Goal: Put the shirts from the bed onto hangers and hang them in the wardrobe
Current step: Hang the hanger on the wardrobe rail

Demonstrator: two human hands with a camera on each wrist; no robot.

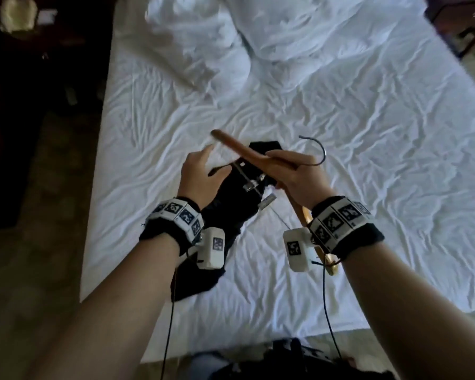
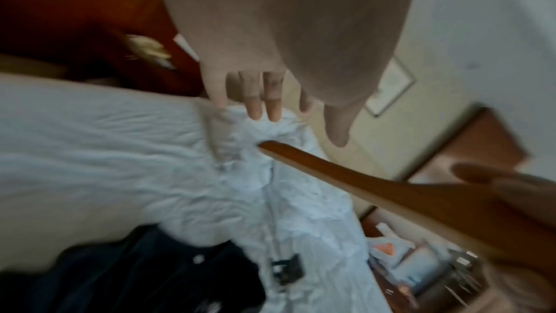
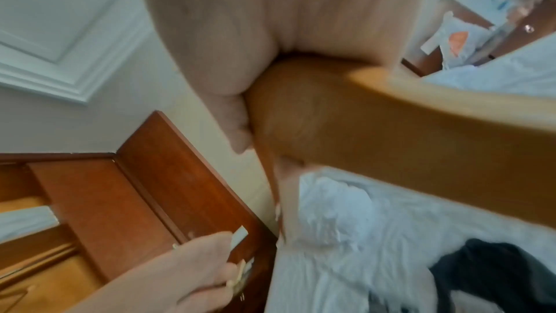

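The right hand point(image 1: 294, 176) grips a wooden hanger point(image 1: 239, 146) at its middle, fingers curled round the wood just below the metal hook point(image 1: 317, 150). One arm of the hanger points up and away toward the head of the bed, while the other runs back under the right wrist toward the foot edge. A metal clip bar point(image 1: 248, 183) hangs below the wood, lying across the dark cloth beneath it. In the right wrist view the wood point(image 3: 391, 127) fills much of the picture, clasped against the palm.

The left hand point(image 1: 200, 176) holds nothing; its fingers point(image 2: 264, 101) are spread and nearly straight, held just beside the raised arm of the hanger point(image 2: 346, 175) and above the shirt. Whether the palm touches the cloth cannot be told.

A dark shirt point(image 1: 225, 212) lies crumpled on the white bed point(image 1: 368, 187), near the middle of its foot edge, between the two hands and partly under the left wrist. A small white label shows on it near the clip bar. White pillows point(image 1: 258, 37) are heaped at the far end of the bed. A dark wooden cabinet point(image 3: 99, 187) stands beyond the bed's left edge, and patterned carpet point(image 1: 39, 242) covers the floor on that side.
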